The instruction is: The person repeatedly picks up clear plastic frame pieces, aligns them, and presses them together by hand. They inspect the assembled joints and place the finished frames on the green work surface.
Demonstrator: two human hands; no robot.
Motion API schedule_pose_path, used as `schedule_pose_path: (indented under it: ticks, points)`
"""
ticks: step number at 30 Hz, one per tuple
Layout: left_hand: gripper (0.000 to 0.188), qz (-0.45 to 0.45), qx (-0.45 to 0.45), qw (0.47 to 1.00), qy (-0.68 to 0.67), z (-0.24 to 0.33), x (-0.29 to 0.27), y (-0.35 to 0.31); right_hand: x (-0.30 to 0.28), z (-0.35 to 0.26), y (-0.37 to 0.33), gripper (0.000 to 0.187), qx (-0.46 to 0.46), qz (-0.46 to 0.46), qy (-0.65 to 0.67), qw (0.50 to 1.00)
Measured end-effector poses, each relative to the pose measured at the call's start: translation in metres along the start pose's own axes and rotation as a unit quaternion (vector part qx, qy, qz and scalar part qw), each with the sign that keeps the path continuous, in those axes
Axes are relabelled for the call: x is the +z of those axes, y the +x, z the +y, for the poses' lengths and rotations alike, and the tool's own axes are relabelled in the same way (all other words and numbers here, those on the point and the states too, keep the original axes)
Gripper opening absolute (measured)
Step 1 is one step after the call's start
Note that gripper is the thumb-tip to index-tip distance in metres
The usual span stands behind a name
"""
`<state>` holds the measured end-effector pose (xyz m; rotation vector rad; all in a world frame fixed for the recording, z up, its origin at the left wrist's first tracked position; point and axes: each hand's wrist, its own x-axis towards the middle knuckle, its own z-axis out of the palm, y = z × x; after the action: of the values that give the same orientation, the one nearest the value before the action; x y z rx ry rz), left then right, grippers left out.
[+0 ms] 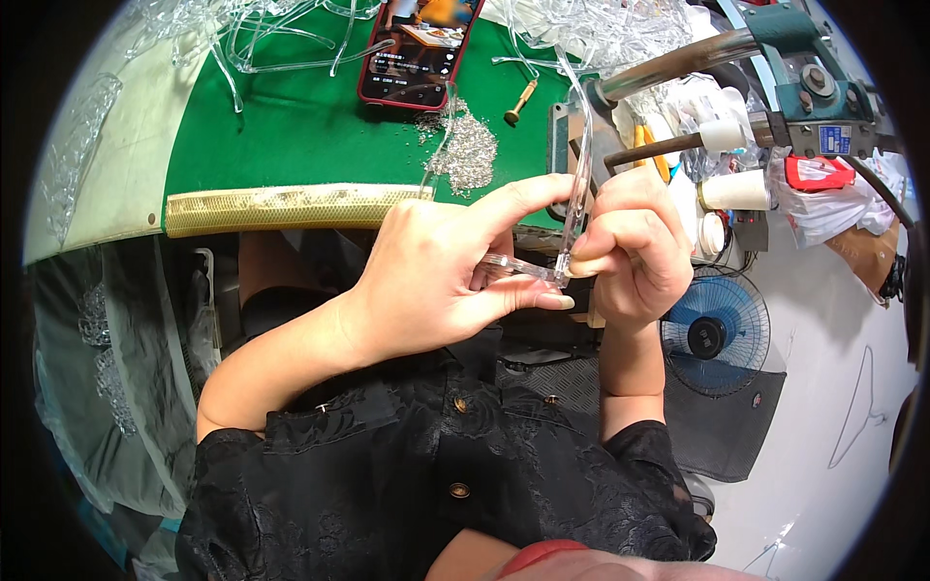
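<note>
Between my two hands is a clear plastic eyeglass frame [584,126], one temple rising toward the far side of the table. My left hand [407,266] grips the frame's front, thumb below and index finger stretched along the temple. At the corner where front and temple meet, the fingertips of my right hand [639,242] are pinched together. Whether a tiny part sits in that pinch is too small to see. Beyond my left hand, a pile of tiny silvery metal pieces [470,150] lies on the green table mat [281,126].
A red-cased phone [417,58] lies past the pile, beside a small brass tool [521,102]. Clear frames [281,39] crowd the far edge. A yellowish strip [281,208] lines the near edge. To the right stand a green metal machine [814,82] and a blue fan [715,334].
</note>
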<state>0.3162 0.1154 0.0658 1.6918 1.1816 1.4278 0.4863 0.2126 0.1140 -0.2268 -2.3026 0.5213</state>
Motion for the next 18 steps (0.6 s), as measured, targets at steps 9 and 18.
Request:
schedule_pose_path:
  ticks: [9, 18]
  points:
    - [0.079, 0.014, -0.020, 0.999, -0.040, -0.0001, 0.0020, -0.0024, 0.0069, 0.0013, -0.0016, 0.020, -0.011, 0.029, 0.005, 1.000]
    - [0.079, 0.029, 0.054, 0.996, 0.069, -0.0023, -0.0009, 0.0006, 0.0073, 0.0032, -0.0061, 0.017, 0.032, 0.028, 0.059, 0.997]
